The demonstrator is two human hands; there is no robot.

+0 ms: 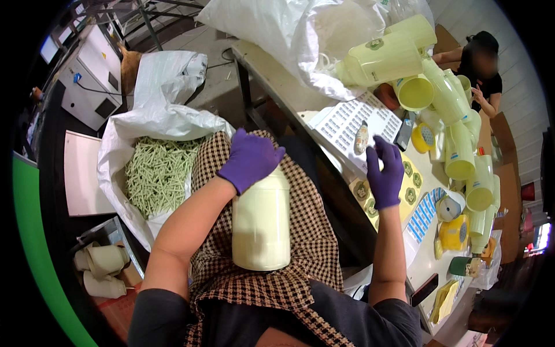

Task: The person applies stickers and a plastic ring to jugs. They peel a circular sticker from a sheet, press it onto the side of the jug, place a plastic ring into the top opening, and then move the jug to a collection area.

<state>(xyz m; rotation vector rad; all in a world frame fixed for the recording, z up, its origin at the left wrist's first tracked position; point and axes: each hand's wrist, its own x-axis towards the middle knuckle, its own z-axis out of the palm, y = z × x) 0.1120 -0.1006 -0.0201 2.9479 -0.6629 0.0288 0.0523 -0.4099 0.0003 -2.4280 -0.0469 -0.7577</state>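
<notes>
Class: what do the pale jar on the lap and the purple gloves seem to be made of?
Jar: probably plastic, pale yellow with a soft sheen. Gloves, left hand and right hand: probably thin nitrile or latex, matte, skin-tight.

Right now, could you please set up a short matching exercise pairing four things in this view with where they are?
Things:
1. left hand
2. right hand
3. green sticks
4. stacked pale cups

Places:
A. in the white sack
B. on top of the cream jar
C. on the table's far side
D. raised over the sticker sheets

Pairs: 1-B, 2-D, 3-A, 4-C
</notes>
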